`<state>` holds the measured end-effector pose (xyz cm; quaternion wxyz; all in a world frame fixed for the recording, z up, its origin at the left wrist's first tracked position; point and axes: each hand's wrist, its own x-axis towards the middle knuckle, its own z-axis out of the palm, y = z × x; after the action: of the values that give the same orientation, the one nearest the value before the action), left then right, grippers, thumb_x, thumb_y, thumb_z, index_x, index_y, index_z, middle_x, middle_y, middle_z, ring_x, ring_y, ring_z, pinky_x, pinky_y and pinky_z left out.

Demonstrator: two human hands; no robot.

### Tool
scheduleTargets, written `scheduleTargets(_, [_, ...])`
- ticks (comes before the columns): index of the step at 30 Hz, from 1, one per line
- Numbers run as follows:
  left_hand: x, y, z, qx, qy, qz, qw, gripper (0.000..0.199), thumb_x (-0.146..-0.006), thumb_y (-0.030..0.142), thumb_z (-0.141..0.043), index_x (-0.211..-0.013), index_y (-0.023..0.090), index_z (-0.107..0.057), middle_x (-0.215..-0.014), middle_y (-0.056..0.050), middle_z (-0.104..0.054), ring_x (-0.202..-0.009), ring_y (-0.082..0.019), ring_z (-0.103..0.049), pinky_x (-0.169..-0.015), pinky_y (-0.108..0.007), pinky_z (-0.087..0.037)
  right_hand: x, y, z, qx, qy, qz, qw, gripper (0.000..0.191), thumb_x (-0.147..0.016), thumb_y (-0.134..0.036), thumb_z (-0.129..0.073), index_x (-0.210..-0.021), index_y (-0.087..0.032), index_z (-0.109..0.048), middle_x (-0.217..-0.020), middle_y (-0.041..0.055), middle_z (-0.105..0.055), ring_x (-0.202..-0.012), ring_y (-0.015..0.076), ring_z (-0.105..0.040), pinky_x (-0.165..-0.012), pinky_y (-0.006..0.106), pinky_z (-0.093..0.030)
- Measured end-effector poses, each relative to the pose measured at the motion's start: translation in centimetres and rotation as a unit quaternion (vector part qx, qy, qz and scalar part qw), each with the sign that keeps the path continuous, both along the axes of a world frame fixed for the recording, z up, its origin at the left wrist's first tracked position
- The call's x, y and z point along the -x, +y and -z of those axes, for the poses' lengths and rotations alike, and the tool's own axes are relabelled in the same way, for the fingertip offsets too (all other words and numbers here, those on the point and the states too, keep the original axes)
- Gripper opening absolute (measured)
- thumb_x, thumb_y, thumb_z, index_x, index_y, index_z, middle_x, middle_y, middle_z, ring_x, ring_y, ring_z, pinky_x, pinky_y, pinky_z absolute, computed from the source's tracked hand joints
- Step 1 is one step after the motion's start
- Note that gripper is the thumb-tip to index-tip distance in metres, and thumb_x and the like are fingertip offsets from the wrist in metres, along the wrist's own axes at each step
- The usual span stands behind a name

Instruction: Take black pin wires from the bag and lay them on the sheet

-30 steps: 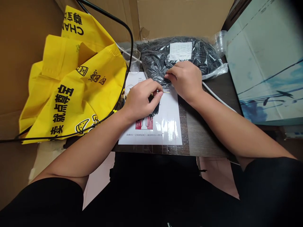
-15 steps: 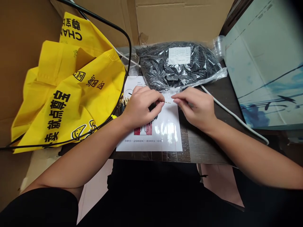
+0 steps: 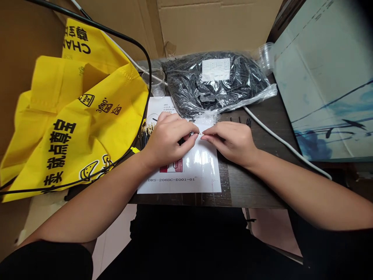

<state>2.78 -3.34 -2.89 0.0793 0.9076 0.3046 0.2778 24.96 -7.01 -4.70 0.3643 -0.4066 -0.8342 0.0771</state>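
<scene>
My left hand [image 3: 170, 142] pinches a thin gold-tipped wire [image 3: 196, 133] above a laminated white sheet [image 3: 201, 183] printed "DRS-206DC-E001-01". My right hand [image 3: 230, 142] comes in from the right, its fingertips closed on the wire's bright tip. The rest of that wire is hidden inside my left fingers. Just left of that hand, a bunch of black wires with gold ends [image 3: 145, 132] lies at the sheet's edge. Behind my hands sits a clear plastic bag of black wires [image 3: 215, 83], touching the sheet's top edge.
A crumpled yellow printed bag [image 3: 72, 116] lies left, under a black cable [image 3: 145, 50]. Clear plastic cups [image 3: 153, 82] [image 3: 265, 58] stand behind. A white cable [image 3: 279, 136] crosses the dark table [image 3: 241, 190], where several small black pieces [image 3: 240, 121] lie. A blue-printed board [image 3: 329, 85] leans right.
My right hand has moved from the bag down to the wire's tip, and my hands are closer together. The view has drifted, so everything sits lower and further left.
</scene>
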Motion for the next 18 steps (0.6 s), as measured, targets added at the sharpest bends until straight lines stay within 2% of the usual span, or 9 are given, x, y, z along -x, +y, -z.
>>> scheduleTargets(12, [0.00, -0.08, 0.12, 0.007, -0.022, 0.000, 1.000, 0.012, -0.091, 0.028, -0.058, -0.092, 0.024, -0.070, -0.073, 0.002, -0.066, -0.075, -0.015, -0.055, -0.080, -0.036, -0.037, -0.05, -0.13, -0.12, -0.008, 0.041, 0.011, 0.999, 0.010, -0.093, -0.029, -0.062, -0.093, -0.023, -0.071, -0.084, 0.0016, -0.074, -0.074, 0.0152, -0.068, -0.074, 0.031, -0.053])
scheduleTargets(18, [-0.11, -0.19, 0.10, 0.019, -0.022, 0.001, 1.000, 0.014, -0.091, 0.029, -0.058, -0.093, 0.024, -0.070, -0.073, 0.001, -0.065, -0.077, -0.015, -0.056, -0.082, -0.035, -0.038, 0.08, -0.25, -0.31, -0.013, 0.043, -0.005, 0.999, 0.009, -0.092, -0.028, -0.063, -0.094, -0.024, -0.070, -0.083, 0.0002, -0.074, -0.074, 0.0148, -0.068, -0.073, 0.031, -0.054])
